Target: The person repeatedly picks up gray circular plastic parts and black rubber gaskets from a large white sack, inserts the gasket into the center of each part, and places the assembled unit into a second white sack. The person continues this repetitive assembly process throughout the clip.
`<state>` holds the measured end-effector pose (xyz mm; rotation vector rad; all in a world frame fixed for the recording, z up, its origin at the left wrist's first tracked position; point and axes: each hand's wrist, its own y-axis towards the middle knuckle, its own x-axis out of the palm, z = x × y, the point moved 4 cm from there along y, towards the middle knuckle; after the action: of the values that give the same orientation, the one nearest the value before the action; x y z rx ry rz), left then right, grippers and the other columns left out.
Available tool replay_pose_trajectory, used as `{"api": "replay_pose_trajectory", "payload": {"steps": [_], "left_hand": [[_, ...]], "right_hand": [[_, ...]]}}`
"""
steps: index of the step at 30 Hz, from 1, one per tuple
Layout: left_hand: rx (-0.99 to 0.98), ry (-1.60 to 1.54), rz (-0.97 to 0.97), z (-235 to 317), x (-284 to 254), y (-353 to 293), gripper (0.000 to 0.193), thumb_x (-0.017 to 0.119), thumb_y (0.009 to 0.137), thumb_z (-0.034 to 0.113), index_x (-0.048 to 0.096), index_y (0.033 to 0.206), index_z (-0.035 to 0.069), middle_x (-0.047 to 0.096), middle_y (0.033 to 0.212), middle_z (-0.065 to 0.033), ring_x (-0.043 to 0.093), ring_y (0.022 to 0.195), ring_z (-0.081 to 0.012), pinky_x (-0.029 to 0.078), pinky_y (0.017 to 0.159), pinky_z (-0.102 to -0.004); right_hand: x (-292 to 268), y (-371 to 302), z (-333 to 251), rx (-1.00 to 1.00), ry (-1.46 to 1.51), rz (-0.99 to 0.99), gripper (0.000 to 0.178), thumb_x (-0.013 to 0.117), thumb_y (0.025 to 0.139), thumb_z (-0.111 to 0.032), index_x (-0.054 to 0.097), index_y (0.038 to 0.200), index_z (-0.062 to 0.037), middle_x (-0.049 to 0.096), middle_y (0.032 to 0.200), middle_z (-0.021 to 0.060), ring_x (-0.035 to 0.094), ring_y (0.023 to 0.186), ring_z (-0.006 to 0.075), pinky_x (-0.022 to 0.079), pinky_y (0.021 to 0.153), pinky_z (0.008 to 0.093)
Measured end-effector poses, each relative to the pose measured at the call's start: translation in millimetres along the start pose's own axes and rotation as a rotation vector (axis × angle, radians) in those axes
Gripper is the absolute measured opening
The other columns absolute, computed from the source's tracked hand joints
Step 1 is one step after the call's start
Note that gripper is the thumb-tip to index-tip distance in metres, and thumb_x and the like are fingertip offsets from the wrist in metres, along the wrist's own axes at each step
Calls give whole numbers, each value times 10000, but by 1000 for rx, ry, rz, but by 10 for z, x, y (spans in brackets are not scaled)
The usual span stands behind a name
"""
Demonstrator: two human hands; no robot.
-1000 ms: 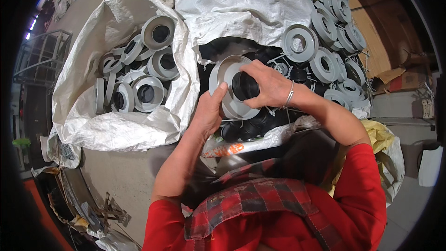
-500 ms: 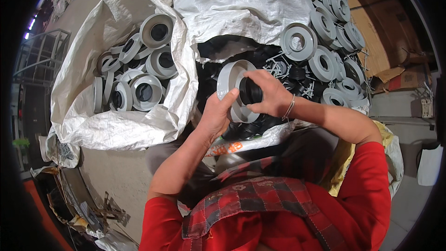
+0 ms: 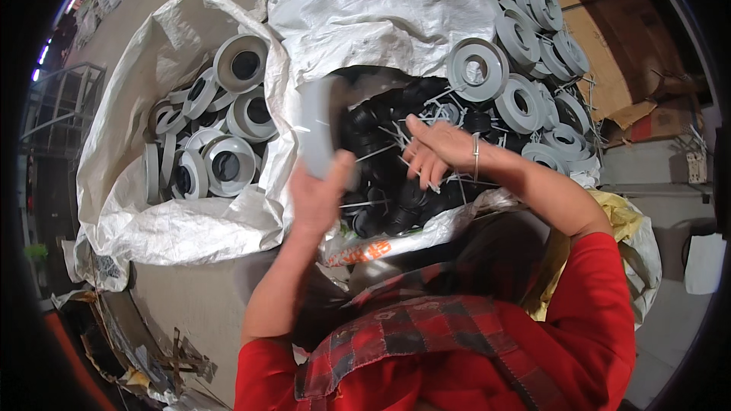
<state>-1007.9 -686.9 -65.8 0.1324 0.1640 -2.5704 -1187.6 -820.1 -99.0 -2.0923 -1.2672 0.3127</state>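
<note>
My left hand [image 3: 316, 196] grips a grey plastic ring [image 3: 317, 125] by its lower edge. Motion smears both, so whether a black part sits inside the ring cannot be made out. The ring is beside the right edge of the left white sack [image 3: 190, 232]. Over a heap of black round plastic parts [image 3: 411, 198], my right hand [image 3: 442, 148] has its fingers apart and slightly bent, with nothing seen in it. Thin pale plastic sprues [image 3: 396, 133] lie among the black parts around its fingertips.
Several grey rings with black centres [image 3: 228, 166] fill the left sack. More grey rings [image 3: 477, 70] are piled at the right, near a brown cardboard box [image 3: 601, 53]. A large white sack [image 3: 373, 7] covers the far side of the heap. Yellow sacking [image 3: 618, 217] lies by my right arm.
My left hand has carried the grey ring leftward toward the left sack. My right hand has let go of the black part at the ring, and its fingers have come apart over the heap.
</note>
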Motion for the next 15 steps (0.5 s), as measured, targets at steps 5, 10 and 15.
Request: {"api": "replay_pose_trajectory", "payload": {"steps": [5,10,15], "left_hand": [[495,406,534,381,-408,308,874,691,831,217,124,1453,-22,140,1515,-199,178,1393,-272,153,1118,-338],[57,-33,51,-75,-89,238,743,687,816,129,272,1409,-39,279,1464,-206,260,1370,-258,183,1116,-355],[-321,-308,-80,-290,383,-8,1020,787,719,225,116,1447,-22,188,1468,-258,204,1375,-320,247,1089,-401]], "right_hand": [[-2104,-49,227,-640,-1181,1533,543,620,769,-328,505,1139,53,563,1090,258,521,1006,409,422,916,426],[-2570,133,581,-105,-954,1270,362,552,788,-259,613,910,76,635,900,276,613,870,421,481,802,458],[-1393,40,518,-424,-669,660,195,546,833,-163,637,822,8,607,651,71,547,601,127,462,587,301]]}}
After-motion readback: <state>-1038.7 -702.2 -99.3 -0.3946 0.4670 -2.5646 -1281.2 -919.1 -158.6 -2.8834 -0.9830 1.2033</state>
